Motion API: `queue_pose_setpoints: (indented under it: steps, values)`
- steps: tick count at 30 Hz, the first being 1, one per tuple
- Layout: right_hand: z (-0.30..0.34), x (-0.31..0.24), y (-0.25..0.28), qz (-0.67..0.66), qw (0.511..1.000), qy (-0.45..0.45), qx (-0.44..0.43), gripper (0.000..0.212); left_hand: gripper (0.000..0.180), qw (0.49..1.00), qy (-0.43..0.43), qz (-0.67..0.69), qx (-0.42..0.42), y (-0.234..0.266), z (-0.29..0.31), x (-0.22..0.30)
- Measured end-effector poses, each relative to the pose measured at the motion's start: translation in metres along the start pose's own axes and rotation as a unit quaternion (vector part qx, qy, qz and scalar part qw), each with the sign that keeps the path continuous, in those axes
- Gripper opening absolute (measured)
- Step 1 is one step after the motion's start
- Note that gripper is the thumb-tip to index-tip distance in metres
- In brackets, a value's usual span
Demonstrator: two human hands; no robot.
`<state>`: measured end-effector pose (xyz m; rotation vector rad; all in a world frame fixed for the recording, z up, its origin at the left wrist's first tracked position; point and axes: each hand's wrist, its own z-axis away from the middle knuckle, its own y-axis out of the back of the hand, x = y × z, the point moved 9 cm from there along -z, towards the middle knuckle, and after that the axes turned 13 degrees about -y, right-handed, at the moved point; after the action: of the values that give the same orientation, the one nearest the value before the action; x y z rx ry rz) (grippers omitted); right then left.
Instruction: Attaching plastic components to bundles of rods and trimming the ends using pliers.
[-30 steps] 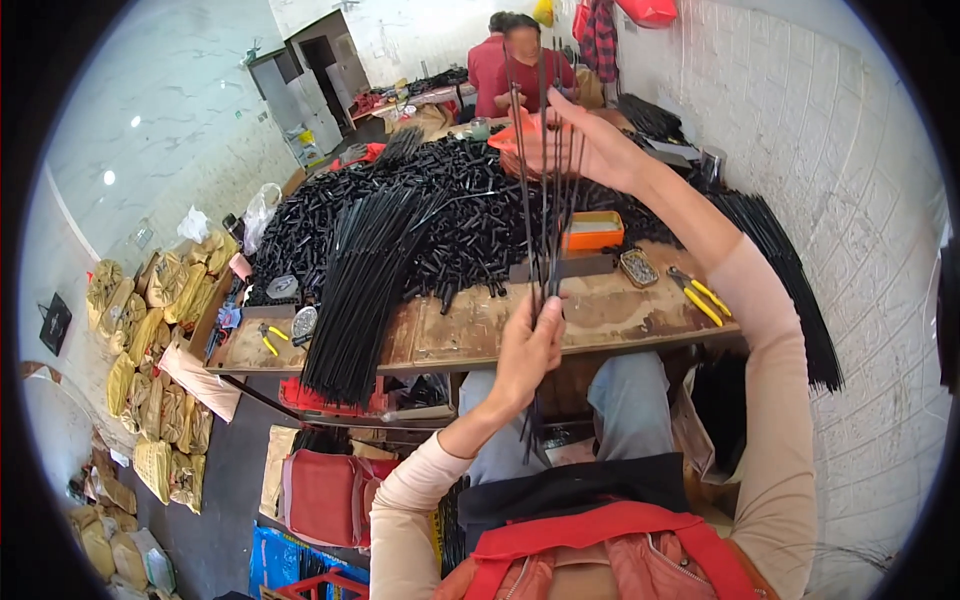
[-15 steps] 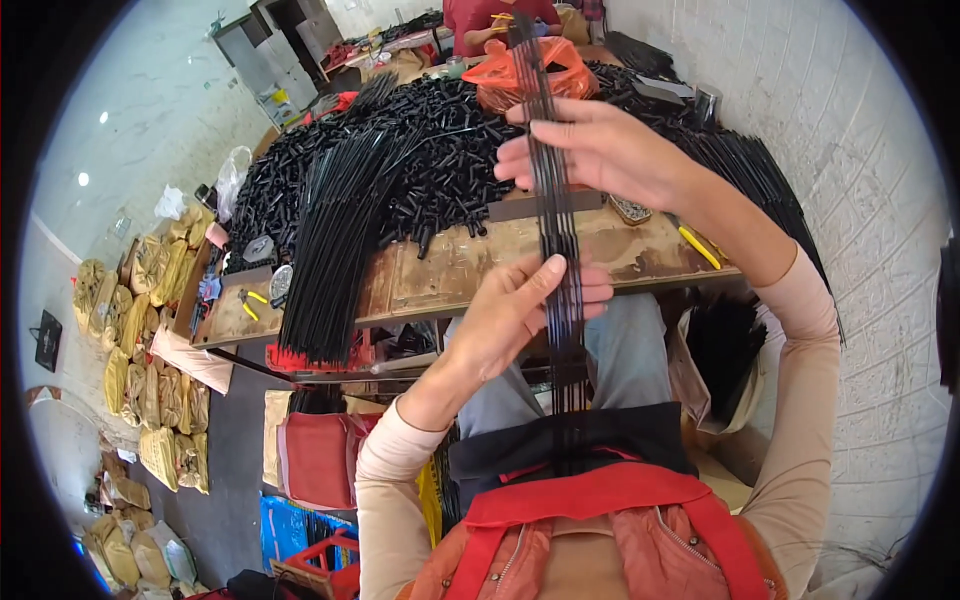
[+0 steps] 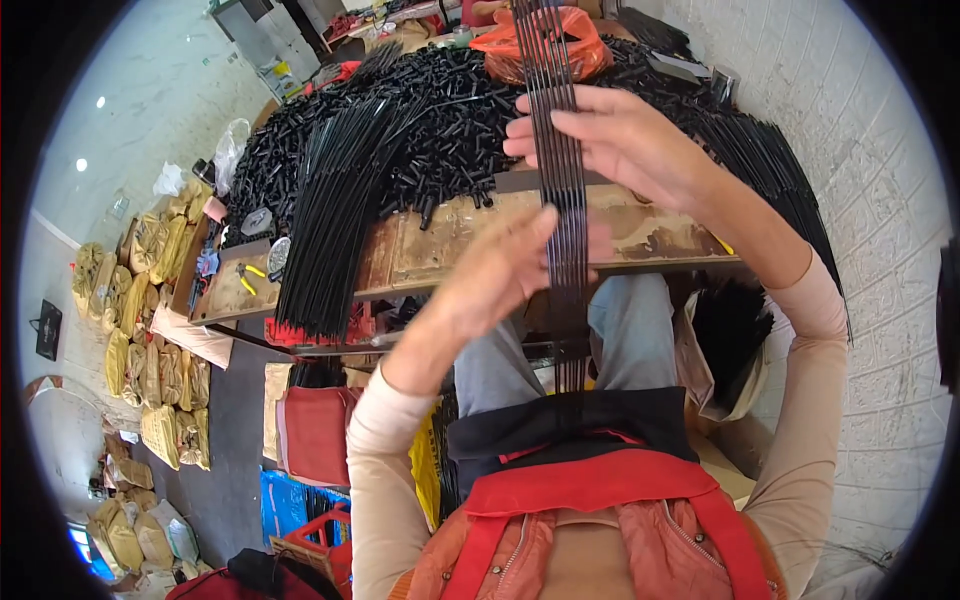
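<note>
A bundle of long thin black rods [image 3: 566, 195] stands upright before me, spread into a flat row, its lower end near my dark apron [image 3: 570, 425]. My right hand [image 3: 635, 145] grips it higher up, thumb in front and fingers passing behind. Lower down, my left hand [image 3: 500, 265] is around the same bundle, its thumb along the near side; motion blurs it. Beyond the hands is the wooden table [image 3: 435, 265] with a big heap of short black tubular parts [image 3: 455, 150]. To the left a thick sheaf of black rods [image 3: 335, 215] hangs over the table edge.
An orange-red plastic bag [image 3: 590, 55] sits on the heap. Yellow-handled pliers [image 3: 248, 278] lie at the table's left end. More black rods [image 3: 765, 165] rest at the right by the white wall [image 3: 880, 250]. Wrapped yellowish packages [image 3: 150, 340] are stacked at left.
My left hand has slid up the rods, closer to my right hand. The rods now lie in a more even row. The view has tilted slightly downward.
</note>
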<state>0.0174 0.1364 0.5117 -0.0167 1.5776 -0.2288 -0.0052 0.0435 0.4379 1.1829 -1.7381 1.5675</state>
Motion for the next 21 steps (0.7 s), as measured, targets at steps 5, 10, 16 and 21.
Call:
queue_pose_setpoints:
  steps: [5, 10, 16, 21]
  values:
    - [0.013, 0.021, -0.024, -0.050, 0.992, -0.078, -0.088, 0.041, 0.039, 0.999, -0.019, -0.036, 0.016, -0.009, 0.018, 0.000]
    - [0.008, 0.007, -0.010, 0.055, 0.998, -0.014, 0.009, 0.035, 0.042, 0.995, -0.048, -0.092, -0.008, 0.002, -0.008, 0.001]
    - [0.031, 0.053, -0.015, 0.262, 0.963, -0.042, 0.042, 0.026, 0.061, 0.994, 0.028, 0.109, 0.014, 0.060, -0.007, -0.062]
    - [0.070, 0.223, -0.005, 0.223, 0.970, -0.093, -0.007, 0.028, 0.063, 0.976, 0.118, 0.175, 0.054, 0.080, -0.041, -0.106]
